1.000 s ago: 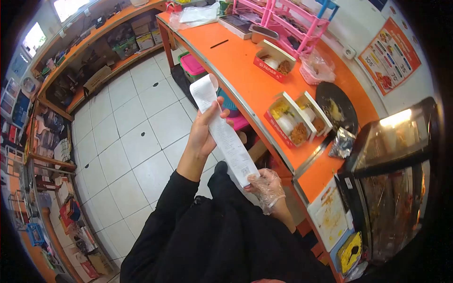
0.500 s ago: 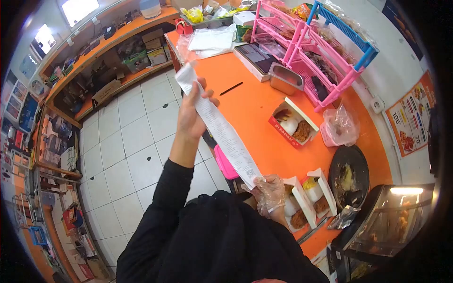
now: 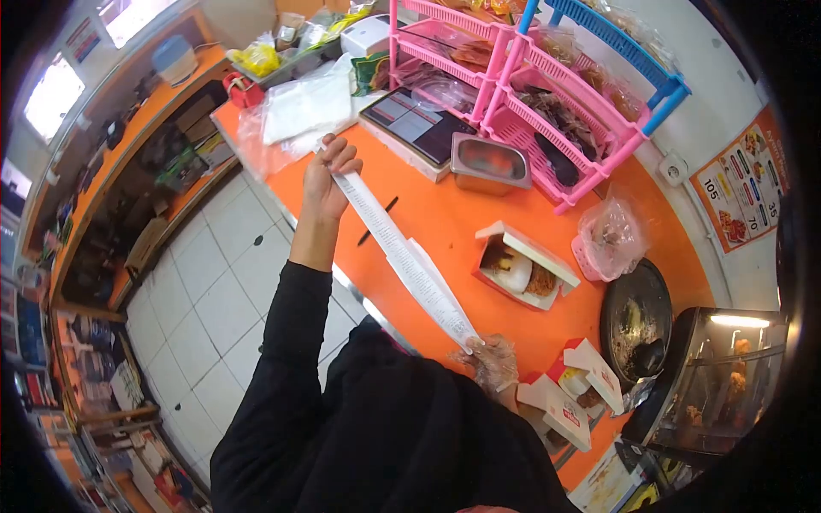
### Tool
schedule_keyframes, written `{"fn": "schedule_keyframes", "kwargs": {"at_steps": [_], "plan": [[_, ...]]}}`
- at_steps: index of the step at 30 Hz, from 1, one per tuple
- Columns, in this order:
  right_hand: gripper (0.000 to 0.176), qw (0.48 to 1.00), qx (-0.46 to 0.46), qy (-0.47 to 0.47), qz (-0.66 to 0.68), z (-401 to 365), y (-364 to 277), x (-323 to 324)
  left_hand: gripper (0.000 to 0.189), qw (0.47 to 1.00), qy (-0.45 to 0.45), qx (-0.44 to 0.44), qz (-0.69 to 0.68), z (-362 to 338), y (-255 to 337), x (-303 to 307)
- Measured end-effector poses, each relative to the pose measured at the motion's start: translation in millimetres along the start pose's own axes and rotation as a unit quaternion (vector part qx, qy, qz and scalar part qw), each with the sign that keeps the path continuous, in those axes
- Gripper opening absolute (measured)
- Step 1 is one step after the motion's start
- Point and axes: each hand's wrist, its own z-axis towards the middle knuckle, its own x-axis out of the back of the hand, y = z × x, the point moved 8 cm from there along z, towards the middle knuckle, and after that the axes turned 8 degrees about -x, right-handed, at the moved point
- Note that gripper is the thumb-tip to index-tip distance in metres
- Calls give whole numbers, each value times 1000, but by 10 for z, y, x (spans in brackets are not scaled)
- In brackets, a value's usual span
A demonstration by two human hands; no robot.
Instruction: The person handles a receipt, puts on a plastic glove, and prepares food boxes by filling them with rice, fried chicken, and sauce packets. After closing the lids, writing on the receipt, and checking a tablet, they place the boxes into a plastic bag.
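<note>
A long white printed receipt (image 3: 406, 261) stretches diagonally above the orange table. Its upper end is held in my left hand (image 3: 329, 179), whose fingers are curled around it. My right hand (image 3: 492, 361), in a clear plastic glove, pinches the lower end. Under the receipt's upper part lies a black pen (image 3: 378, 221). An open food box (image 3: 526, 269) with rice and fried chicken sits right of the receipt. Two more boxes stand beside my right hand, one nearer (image 3: 556, 412) and one farther (image 3: 592, 376), their lids partly raised.
A tablet (image 3: 410, 124) and a metal container (image 3: 489, 162) are at the back, beside pink racks (image 3: 556, 120). White plastic bags (image 3: 312, 103) lie at the back left. On the right are a pink basket (image 3: 599, 256), a black pan (image 3: 633, 312) and a lit food warmer (image 3: 718, 385).
The view has shifted toward the right. My left hand has moved farther up the receipt's end and closed more tightly. The lids of the two near boxes appear more folded over.
</note>
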Motion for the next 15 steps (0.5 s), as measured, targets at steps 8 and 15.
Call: {"fn": "schedule_keyframes", "kwargs": {"at_steps": [8,15], "plan": [[16,998,24,29,42,999,124,-751,25,986,132,-14,98,850,585,1163],[25,984,70,161,7,1298,353,-512,29,861,234,19,452,760,672,2084]]}}
